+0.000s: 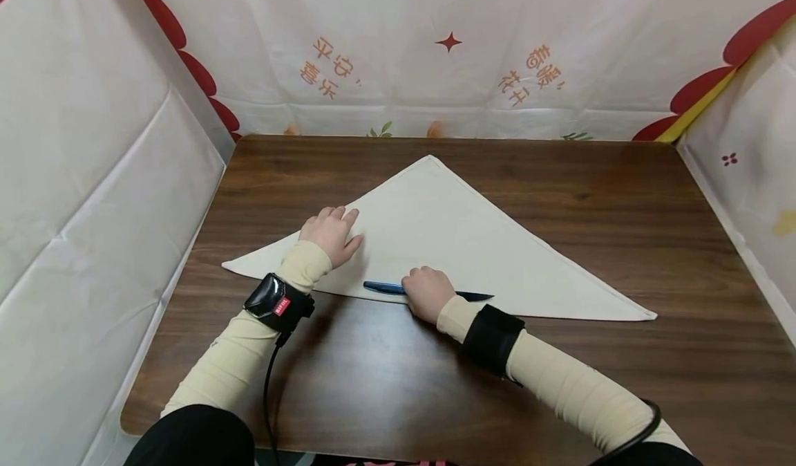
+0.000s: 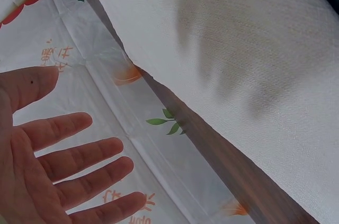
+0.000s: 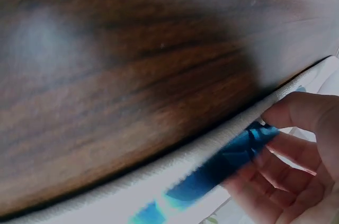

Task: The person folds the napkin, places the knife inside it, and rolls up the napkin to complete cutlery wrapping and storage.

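In the head view, a white cloth [image 1: 448, 245] folded into a triangle lies on the brown desk [image 1: 367, 397], its blunt tip away from the person and its long edge toward them. The left hand [image 1: 332, 233] is over the cloth's left slope, fingers spread and nothing held. The right hand [image 1: 429, 291] is at the middle of the cloth's long edge, curled around a shiny blue knife [image 1: 383, 287]. The knife runs nearly parallel to that edge, just inside it, its dark tapered end toward the cloth's right corner. A printed sheet [image 1: 398, 58] hangs beyond the cloth's tip.

In the left wrist view, the fingers [image 2: 82, 155] are straight and fanned, with no grip; a finger-shaped shadow falls on the cloth, so the hand looks raised over it rather than pressing.

In the right wrist view, the thumb [image 3: 296, 112] and fingers close on the knife at the cloth's edge. Whether the knife's whole length rests on the fabric, I cannot tell.

The step in hand seems to be setting the knife along the cloth's long edge. The next move probably calls for keeping it parallel there and loosening the right hand without dragging the fabric.
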{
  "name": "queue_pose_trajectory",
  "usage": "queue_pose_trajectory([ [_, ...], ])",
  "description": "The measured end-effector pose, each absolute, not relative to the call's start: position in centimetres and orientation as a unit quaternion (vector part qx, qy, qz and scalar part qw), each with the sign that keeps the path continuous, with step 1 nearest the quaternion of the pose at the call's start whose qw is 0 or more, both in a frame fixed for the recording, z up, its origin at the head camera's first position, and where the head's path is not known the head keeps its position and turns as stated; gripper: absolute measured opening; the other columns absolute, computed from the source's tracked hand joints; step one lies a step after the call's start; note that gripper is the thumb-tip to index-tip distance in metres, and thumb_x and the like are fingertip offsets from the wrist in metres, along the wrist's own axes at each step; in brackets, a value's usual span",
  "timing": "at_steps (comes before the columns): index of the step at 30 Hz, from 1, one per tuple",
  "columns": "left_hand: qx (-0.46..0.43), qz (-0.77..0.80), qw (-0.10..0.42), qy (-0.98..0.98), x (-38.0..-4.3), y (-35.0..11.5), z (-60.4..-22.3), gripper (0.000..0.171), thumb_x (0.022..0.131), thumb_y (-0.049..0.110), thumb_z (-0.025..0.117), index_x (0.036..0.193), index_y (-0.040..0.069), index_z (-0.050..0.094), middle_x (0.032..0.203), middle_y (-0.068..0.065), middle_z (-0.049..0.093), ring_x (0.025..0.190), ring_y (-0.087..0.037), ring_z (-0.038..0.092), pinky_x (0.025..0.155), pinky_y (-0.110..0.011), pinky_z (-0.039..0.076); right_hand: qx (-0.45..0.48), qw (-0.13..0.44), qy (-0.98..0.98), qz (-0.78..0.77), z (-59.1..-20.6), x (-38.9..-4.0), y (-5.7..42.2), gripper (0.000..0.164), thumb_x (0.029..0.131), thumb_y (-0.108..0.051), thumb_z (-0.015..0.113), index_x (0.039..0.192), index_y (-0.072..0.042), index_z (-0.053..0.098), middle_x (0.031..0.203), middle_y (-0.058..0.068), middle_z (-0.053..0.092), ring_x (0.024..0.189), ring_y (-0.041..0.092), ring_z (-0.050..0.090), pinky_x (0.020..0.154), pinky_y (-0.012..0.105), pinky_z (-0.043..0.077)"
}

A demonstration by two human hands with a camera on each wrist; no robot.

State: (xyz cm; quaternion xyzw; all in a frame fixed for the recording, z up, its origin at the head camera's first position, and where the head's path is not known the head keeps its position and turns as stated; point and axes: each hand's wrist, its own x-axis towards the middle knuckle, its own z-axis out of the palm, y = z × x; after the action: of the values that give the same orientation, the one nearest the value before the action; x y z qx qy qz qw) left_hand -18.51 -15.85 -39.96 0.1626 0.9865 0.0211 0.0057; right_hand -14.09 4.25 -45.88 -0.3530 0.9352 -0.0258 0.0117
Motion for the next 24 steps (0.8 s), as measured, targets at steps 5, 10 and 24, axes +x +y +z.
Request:
queue_pose_trajectory([
  [5, 0.165, 0.019, -0.003, 0.986, -18.7, -15.9, -39.7, 0.049, 0.088, 0.034, 0.054, 0.128, 0.005, 0.050, 0.125, -0.020, 0.051, 0.112, -0.035, 0.048, 0.082, -0.048, 0.045, -0.378, -0.012, 0.926, 0.014, -45.4, -14.1, 4.3, 0.016, 0.079, -0.002, 0.061, 0.065, -0.007, 0.065, 0.062, 0.008, 0.057, 0.058, 0.022, 0.054, 0.052, 0.033, 0.049],
  [10, 0.161, 0.018, -0.006, 0.987, -18.7, -16.0, -39.4, 0.049, 0.088, 0.034, 0.054, 0.128, 0.005, 0.050, 0.125, -0.021, 0.051, 0.113, -0.035, 0.048, 0.083, -0.048, 0.045, -0.411, -0.029, 0.910, 0.031, -44.7, -14.3, 4.0, 0.016, 0.076, 0.001, 0.064, 0.063, -0.009, 0.065, 0.061, 0.007, 0.059, 0.057, 0.021, 0.057, 0.052, 0.031, 0.049],
  [24, 0.143, 0.024, -0.002, 0.989, -19.5, -16.5, -38.7, 0.052, 0.088, 0.035, 0.053, 0.130, 0.005, 0.048, 0.127, -0.020, 0.049, 0.116, -0.035, 0.045, 0.086, -0.050, 0.043, -0.411, -0.031, 0.910, 0.045, -43.4, -14.7, 4.4, 0.011, 0.077, 0.000, 0.064, 0.068, -0.007, 0.067, 0.065, 0.007, 0.059, 0.059, 0.019, 0.058, 0.054, 0.029, 0.049],
])
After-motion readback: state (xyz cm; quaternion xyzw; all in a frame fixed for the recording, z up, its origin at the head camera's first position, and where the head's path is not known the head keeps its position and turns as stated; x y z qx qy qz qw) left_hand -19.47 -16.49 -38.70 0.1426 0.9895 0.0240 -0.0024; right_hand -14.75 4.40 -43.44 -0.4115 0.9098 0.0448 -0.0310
